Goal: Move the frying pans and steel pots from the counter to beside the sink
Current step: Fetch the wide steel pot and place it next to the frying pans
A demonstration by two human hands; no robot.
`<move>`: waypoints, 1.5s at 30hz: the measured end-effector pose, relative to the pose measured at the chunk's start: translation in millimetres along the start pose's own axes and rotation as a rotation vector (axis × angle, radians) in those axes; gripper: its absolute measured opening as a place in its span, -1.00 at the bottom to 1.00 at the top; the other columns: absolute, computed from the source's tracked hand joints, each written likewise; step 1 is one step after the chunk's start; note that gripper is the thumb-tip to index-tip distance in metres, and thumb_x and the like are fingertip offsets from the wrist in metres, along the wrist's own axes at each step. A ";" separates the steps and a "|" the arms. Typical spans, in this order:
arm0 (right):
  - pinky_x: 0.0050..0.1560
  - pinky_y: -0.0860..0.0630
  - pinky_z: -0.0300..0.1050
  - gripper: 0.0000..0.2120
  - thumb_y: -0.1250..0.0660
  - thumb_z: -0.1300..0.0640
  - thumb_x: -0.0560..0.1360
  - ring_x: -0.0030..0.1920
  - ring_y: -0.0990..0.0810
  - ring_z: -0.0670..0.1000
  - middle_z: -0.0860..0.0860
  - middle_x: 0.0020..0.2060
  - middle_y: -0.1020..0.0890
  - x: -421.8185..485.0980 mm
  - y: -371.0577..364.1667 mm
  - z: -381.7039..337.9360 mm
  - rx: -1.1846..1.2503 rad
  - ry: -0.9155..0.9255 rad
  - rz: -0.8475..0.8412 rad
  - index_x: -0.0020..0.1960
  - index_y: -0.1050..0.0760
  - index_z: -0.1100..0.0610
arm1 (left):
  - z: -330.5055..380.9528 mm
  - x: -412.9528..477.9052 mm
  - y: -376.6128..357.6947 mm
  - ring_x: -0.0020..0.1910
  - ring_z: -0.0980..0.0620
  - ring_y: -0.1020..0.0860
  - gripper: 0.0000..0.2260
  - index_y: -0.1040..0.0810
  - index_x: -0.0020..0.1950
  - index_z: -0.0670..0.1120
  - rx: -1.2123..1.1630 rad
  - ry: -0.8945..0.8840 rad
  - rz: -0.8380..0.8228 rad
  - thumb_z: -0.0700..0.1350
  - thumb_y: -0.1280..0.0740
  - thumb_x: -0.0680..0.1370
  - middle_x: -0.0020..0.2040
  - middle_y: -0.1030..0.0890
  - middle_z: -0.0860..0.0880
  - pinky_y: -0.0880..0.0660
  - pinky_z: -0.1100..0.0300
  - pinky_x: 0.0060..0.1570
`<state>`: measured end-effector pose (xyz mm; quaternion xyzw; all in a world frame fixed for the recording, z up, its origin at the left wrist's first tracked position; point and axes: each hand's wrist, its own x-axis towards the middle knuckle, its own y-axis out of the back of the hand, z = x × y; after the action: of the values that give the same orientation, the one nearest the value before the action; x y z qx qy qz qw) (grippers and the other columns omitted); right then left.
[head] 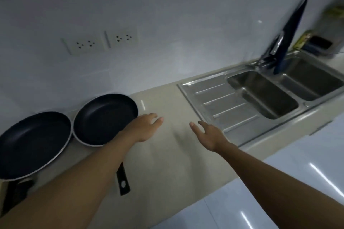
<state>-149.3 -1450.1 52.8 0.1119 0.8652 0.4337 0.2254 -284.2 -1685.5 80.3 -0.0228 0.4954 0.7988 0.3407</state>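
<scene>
Two dark non-stick frying pans with pale rims lie on the beige counter (167, 154). The larger frying pan (31, 141) is at the far left. Touching it on the right is the smaller frying pan (104, 117), whose black handle (122, 182) points toward me under my left forearm. My left hand (147, 126) hovers just right of the smaller pan with relaxed fingers and holds nothing. My right hand (208, 134) is empty too, fingers spread, over the counter near the steel draining board (214, 98). No steel pots are in view.
A steel double sink (279, 89) with a faucet (275, 48) fills the right side. A dark cloth (296, 20) hangs over the faucet. A small container (316, 44) stands behind the sink. Two wall sockets (100, 42) sit above the pans. White floor tiles lie beyond the counter's front edge.
</scene>
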 end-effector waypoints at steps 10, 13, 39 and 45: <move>0.53 -0.17 0.31 -0.19 0.08 -0.48 0.54 0.53 -0.32 0.19 0.09 0.52 -0.40 -55.6 124.4 190.9 0.122 -0.185 0.174 0.57 -0.28 0.03 | 230.9 58.3 -105.3 0.48 -0.08 -0.39 -0.41 -0.41 0.48 0.08 0.153 -0.202 -0.116 0.37 -0.04 0.58 0.52 -0.41 -0.05 -0.31 0.02 0.44; 0.53 -0.16 0.34 -0.09 0.12 -0.54 0.46 0.55 -0.29 0.20 0.09 0.55 -0.36 -72.5 154.6 242.1 0.165 -0.248 0.206 0.58 -0.25 0.02 | 296.1 67.4 -137.9 0.49 -0.11 -0.38 -0.41 -0.40 0.49 0.05 0.179 -0.278 -0.144 0.35 -0.06 0.59 0.53 -0.40 -0.07 -0.29 -0.01 0.46; 0.42 -0.39 0.10 -0.13 0.00 -0.52 0.49 0.43 -0.47 0.14 0.10 0.46 -0.48 -71.2 349.1 503.2 0.441 -0.660 0.578 0.57 -0.27 0.05 | 675.4 233.9 -277.4 0.48 -0.10 -0.39 -0.25 -0.36 0.53 0.04 0.233 -0.682 -0.417 0.46 0.01 0.50 0.52 -0.41 -0.05 -0.31 -0.12 0.45; 0.42 -0.38 0.08 -0.13 -0.01 -0.53 0.48 0.43 -0.47 0.13 0.08 0.46 -0.48 -50.8 388.4 556.1 0.470 -0.672 0.619 0.57 -0.28 0.03 | 737.0 269.3 -304.9 0.45 -0.12 -0.41 -0.34 -0.40 0.50 -0.02 0.260 -0.729 -0.411 0.38 0.00 0.59 0.49 -0.45 -0.09 -0.32 -0.05 0.43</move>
<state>165.2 -848.0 88.3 0.5437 0.7453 0.2140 0.3210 -95.9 -865.9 117.6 0.2058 0.4244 0.6010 0.6452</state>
